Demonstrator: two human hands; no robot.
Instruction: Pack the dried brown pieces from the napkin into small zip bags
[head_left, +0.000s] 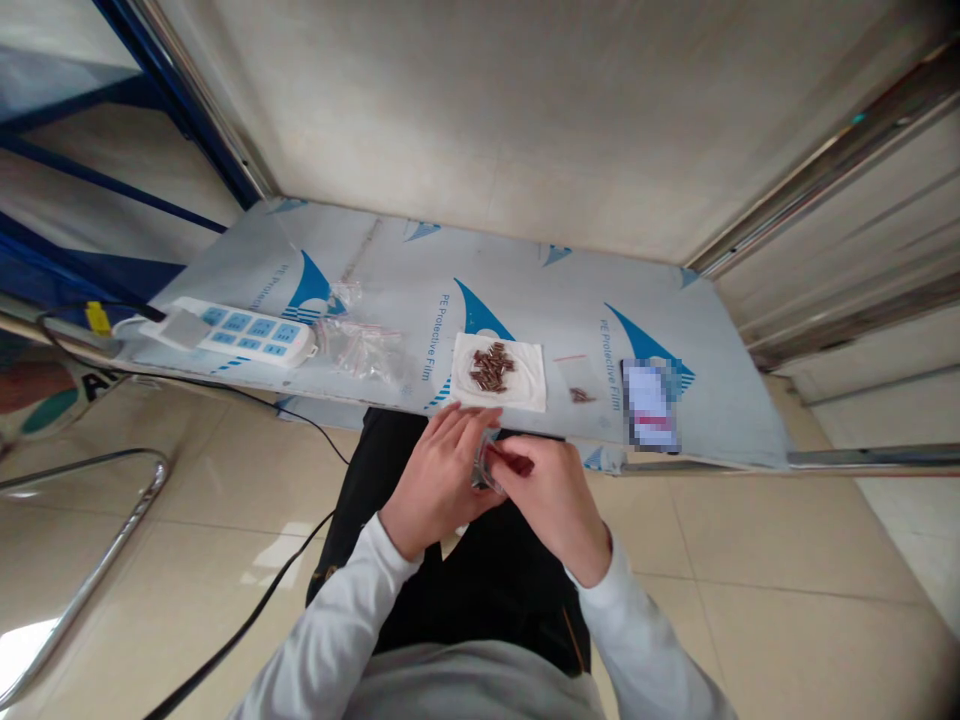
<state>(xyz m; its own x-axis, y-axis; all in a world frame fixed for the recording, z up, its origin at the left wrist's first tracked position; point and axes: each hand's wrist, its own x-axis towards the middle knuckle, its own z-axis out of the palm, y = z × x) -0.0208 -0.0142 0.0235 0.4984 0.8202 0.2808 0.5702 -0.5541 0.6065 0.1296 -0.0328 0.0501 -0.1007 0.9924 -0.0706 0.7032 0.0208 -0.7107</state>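
Observation:
Above my lap, just off the table's front edge, my left hand (448, 470) and my right hand (546, 492) meet around a small clear plastic bag (486, 470). The left fingers curl along one side of the bag, while the right thumb and fingers pinch its other side. What the bag contains, if anything, I cannot make out. Right beyond my hands lies a white paper or cloth square (531, 380) bearing a pile of small brown metallic cylinders (491, 369). To its right rests a small clear zip bag (574, 378) with a few brown pieces in its corner.
A pile of clear zip bags (367, 350) lies on the film-covered table (405, 270). Left of them sits a white power strip (247, 333) with a plug and cable. A blurred-out phone (650, 405) lies on the right. A black cable (247, 600) crosses the floor.

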